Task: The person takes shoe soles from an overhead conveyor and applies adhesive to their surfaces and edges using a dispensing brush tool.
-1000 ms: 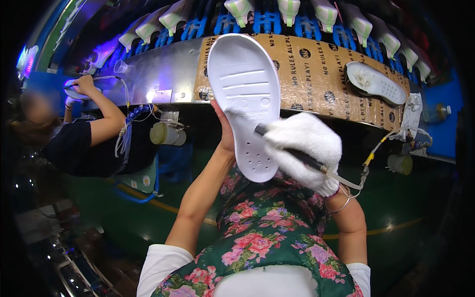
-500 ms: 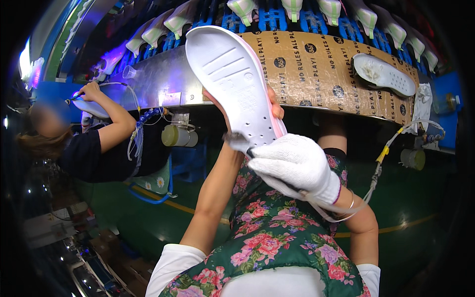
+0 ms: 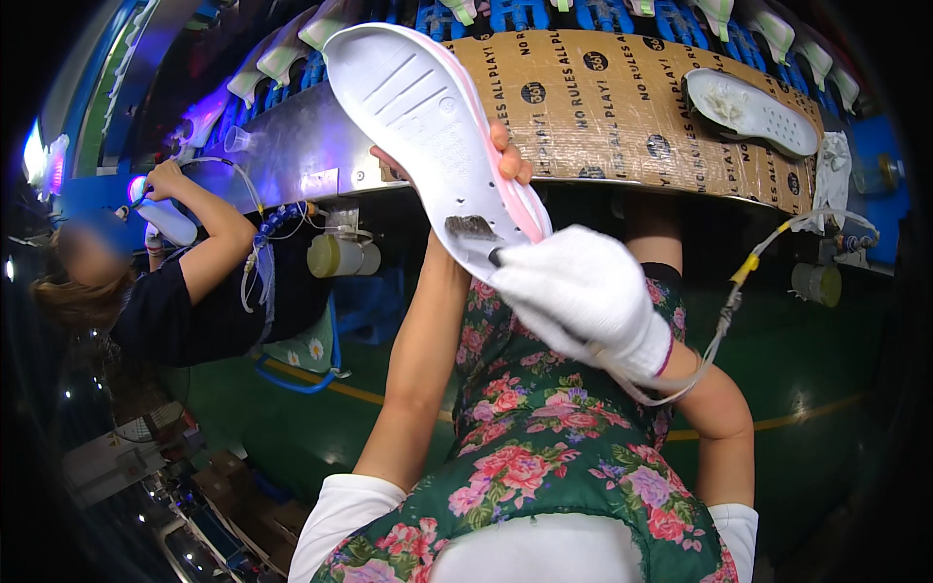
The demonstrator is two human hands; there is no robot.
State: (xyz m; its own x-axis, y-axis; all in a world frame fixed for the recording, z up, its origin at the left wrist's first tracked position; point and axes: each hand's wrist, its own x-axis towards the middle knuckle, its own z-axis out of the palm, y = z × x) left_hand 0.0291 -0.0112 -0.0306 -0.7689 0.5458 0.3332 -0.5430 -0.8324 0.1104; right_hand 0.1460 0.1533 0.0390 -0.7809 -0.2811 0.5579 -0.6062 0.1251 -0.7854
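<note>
A white shoe sole with a pink edge [image 3: 416,126] is held up at a tilt, its grooved and perforated face toward me. My bare left hand [image 3: 507,155] wraps round it from behind, with fingertips showing on the right edge. In a white knitted glove, my right hand [image 3: 593,296] grips a brush by its handle. The dark bristles of the brush [image 3: 471,227] touch the narrower, lower end of the sole. A clear tube [image 3: 717,335] runs from beside the gloved hand to the fitting at the right. The glove hides most of the handle.
A curved bench topped with printed cardboard [image 3: 612,117] lies ahead. On it rest another sole [image 3: 753,112] with whitish clumps and a white cloth [image 3: 833,180]. Shoe uppers on blue holders [image 3: 505,15] line the back. A co-worker [image 3: 185,262] handles a sole at left.
The sole has shifted up and left in view. The brush has moved from the sole's left edge onto its perforated face. The co-worker's sole shows more fully.
</note>
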